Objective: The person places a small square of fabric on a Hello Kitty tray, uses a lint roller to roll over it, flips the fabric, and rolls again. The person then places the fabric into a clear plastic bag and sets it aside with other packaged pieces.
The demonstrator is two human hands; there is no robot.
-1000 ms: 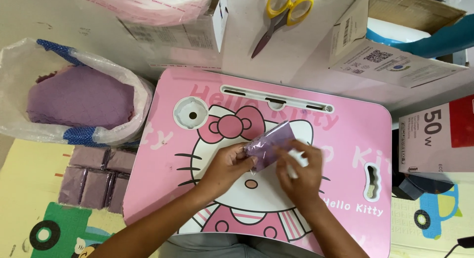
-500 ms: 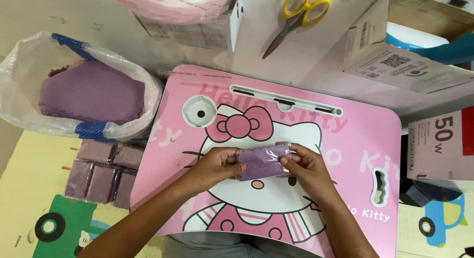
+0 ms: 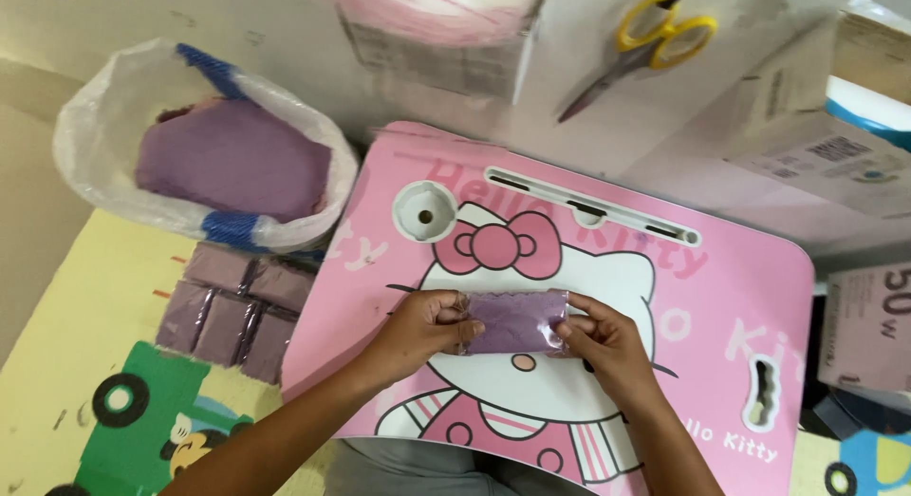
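A small clear packet of purple powder [image 3: 513,322] lies flat on the pink cartoon-cat lap table [image 3: 721,297], held at both ends. My left hand [image 3: 420,330] pinches its left end and my right hand [image 3: 604,342] pinches its right end. Both forearms come in from the bottom edge of the head view.
A white plastic bag of purple powder [image 3: 223,164] stands left of the table. Several filled purple packets [image 3: 232,311] lie on the play mat below it. Yellow-handled scissors [image 3: 641,50] rest on cardboard boxes [image 3: 807,145] at the back. Another box [image 3: 868,330] sits at the right.
The packet was lifted and tilted between my hands a second ago; now it lies flat and level on the table, stretched between both hands.
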